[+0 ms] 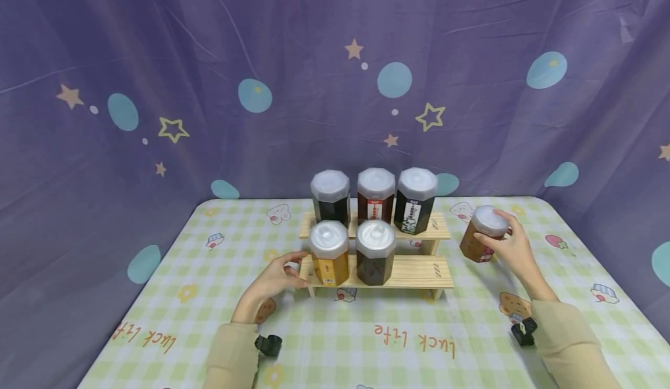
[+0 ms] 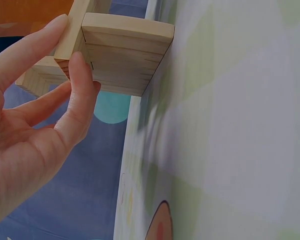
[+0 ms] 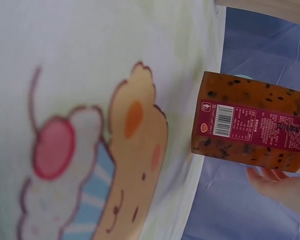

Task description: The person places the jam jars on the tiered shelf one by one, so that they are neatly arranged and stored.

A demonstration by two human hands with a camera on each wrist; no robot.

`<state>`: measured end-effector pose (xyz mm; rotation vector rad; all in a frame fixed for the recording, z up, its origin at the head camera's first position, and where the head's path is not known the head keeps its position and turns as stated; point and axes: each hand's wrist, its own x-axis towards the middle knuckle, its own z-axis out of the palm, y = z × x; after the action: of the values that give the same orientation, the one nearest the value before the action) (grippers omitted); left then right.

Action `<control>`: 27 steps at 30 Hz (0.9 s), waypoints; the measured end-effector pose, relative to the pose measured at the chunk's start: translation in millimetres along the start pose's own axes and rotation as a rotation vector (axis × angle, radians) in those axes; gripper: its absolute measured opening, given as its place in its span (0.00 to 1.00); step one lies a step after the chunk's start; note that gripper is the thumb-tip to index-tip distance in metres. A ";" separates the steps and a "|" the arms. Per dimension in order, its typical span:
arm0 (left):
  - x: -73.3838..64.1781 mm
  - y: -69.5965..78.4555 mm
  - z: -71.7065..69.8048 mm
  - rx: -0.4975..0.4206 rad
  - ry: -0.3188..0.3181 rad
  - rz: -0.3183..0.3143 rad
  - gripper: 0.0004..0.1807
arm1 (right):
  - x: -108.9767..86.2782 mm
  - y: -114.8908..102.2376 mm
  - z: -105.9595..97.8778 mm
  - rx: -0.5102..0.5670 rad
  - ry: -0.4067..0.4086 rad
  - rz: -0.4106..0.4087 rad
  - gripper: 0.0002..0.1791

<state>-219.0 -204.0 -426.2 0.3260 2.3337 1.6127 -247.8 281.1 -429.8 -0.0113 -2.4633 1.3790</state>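
Observation:
My right hand (image 1: 515,246) grips a jar of amber fruit jam with dark seeds (image 1: 475,243) near its white lid. The jar leans to one side, right of the wooden rack; its magenta label with barcode (image 3: 255,125) faces the right wrist camera. At the left end of the rack's lower tier (image 1: 408,270), my left hand (image 1: 274,277) pinches the plank's end between thumb and finger. Beside that hand stands a jar with yellow contents (image 1: 330,255), next to a greyish-brown jar (image 1: 374,255) on the same tier.
Three dark jars stand on the upper tier: a black one (image 1: 331,197), a dark red one (image 1: 376,197) and a black one with a white label (image 1: 415,203). A checked tablecloth (image 1: 324,348) covers the table. A purple curtain (image 1: 314,40) hangs behind.

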 end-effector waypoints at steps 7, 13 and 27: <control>2.9 -4.5 0.7 -0.018 -0.003 -0.006 0.37 | 0.7 2.7 5.6 -0.017 0.061 -0.017 0.41; -7.1 15.7 2.5 -0.013 -0.011 0.012 0.34 | 2.4 3.5 11.2 -0.024 0.110 -0.048 0.40; 2.0 -3.8 -0.1 0.014 0.007 0.009 0.36 | 2.6 2.8 14.7 -0.088 0.150 -0.056 0.39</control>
<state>-221.0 -204.7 -430.0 0.3351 2.3532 1.6043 -254.8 270.8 -438.5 -0.0633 -2.3788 1.2007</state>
